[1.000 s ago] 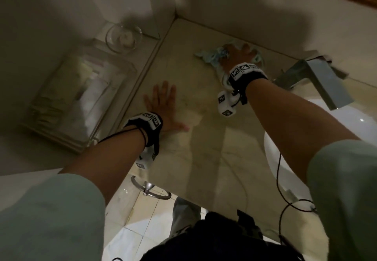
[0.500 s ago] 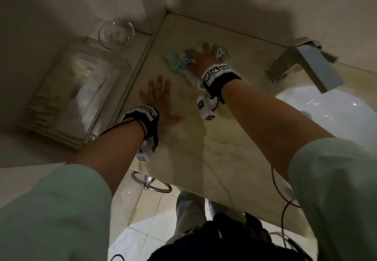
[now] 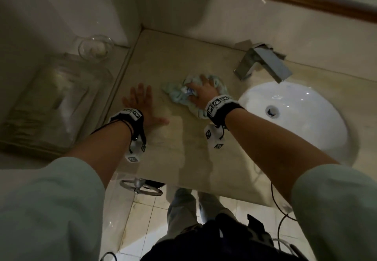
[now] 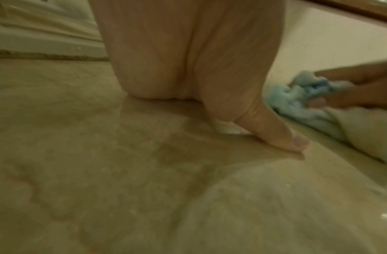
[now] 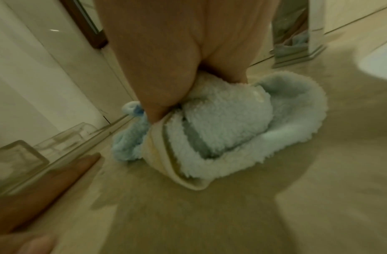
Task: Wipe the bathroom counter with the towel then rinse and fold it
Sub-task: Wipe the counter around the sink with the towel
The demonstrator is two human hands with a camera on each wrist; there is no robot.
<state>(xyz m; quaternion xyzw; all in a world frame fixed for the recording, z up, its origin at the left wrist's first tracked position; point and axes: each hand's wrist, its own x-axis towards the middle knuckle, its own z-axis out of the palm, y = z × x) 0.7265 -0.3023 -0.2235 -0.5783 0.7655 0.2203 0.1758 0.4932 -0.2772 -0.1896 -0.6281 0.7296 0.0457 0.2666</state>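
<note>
A crumpled light blue towel [image 3: 177,95] lies on the beige marble counter [image 3: 175,148], left of the sink. My right hand [image 3: 201,90] lies on top of it, fingers curled into the bunched cloth; the right wrist view shows the palm bearing down on the towel [image 5: 231,130]. My left hand [image 3: 140,103] rests flat on the counter a short way to the towel's left, fingers straight, thumb [image 4: 275,130] spread out. The left wrist view shows the towel [image 4: 301,103] beside that thumb, held between the right hand's fingers [image 4: 351,86].
A white oval sink [image 3: 295,122] is set in the counter at right, with a square metal faucet [image 3: 263,63] behind it. On a ledge at left stand a glass bowl [image 3: 95,46] and a clear tray [image 3: 55,101]. A towel ring [image 3: 140,187] hangs below the counter's front edge.
My right hand has dragged the towel from the back of the counter, first leftward, then toward the front edge. The left hand has stayed flat in place.
</note>
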